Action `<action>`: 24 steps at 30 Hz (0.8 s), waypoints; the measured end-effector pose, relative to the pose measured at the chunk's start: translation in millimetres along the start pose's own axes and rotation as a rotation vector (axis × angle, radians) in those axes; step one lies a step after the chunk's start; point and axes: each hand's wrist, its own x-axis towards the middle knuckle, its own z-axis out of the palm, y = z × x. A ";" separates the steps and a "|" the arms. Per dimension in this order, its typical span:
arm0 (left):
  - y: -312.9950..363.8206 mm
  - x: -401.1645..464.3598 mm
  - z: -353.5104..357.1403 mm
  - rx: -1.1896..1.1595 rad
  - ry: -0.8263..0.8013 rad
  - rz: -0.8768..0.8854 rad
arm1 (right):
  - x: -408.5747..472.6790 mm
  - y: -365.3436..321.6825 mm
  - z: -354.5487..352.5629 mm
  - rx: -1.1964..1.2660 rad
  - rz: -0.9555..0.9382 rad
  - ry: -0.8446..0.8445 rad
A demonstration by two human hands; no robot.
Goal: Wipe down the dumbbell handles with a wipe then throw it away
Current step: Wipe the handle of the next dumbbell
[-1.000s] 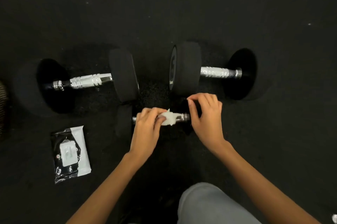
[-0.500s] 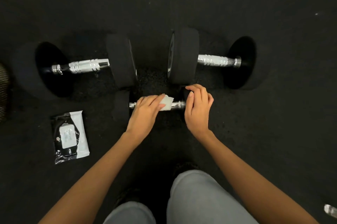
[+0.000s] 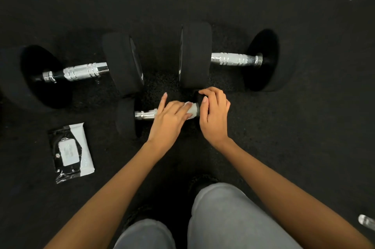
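Your left hand point(image 3: 169, 121) is curled over the chrome handle of the small dumbbell point(image 3: 125, 119) nearest you, with the white wipe point(image 3: 192, 109) pressed under the fingers at the right end of that handle. The index finger is sticking out straight while the rest wrap around the wipe, so it's a loose-ish grip, not a tight fist. A short stretch of bare chrome shows to the left of your hand, running into the small black weight head.

Your right hand point(image 3: 215, 115) is cupped over the other head of that same dumbbell, fingers bent down around the top of it, just beside the wipe.

Past your hands, two bigger dumbbells lie on the black rubber floor point(image 3: 304, 127). The left big dumbbell point(image 3: 85, 70) and the right big dumbbell point(image 3: 231, 59) sit roughly end to end, their inner heads near each other with a gap between.

The wipe pack point(image 3: 70, 152) lies flat on the floor to your left, well apart from your hands. Your grey trouser knees point(image 3: 223, 218) fill the bottom of the view.
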 end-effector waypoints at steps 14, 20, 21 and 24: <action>14.0 36.3 -1.6 -0.151 -0.296 -0.403 | -0.4 -0.5 0.8 0.029 0.010 -0.001; 11.5 6.3 -5.8 -0.162 -0.083 -0.143 | 0.6 -1.0 -0.4 0.064 -0.006 0.002; 9.2 -0.3 -5.8 -0.157 -0.059 -0.105 | 1.1 -1.1 -0.4 0.069 -0.003 0.002; -0.9 -3.2 -8.4 -0.112 0.008 -0.145 | 0.5 -1.4 -0.5 0.079 -0.006 0.009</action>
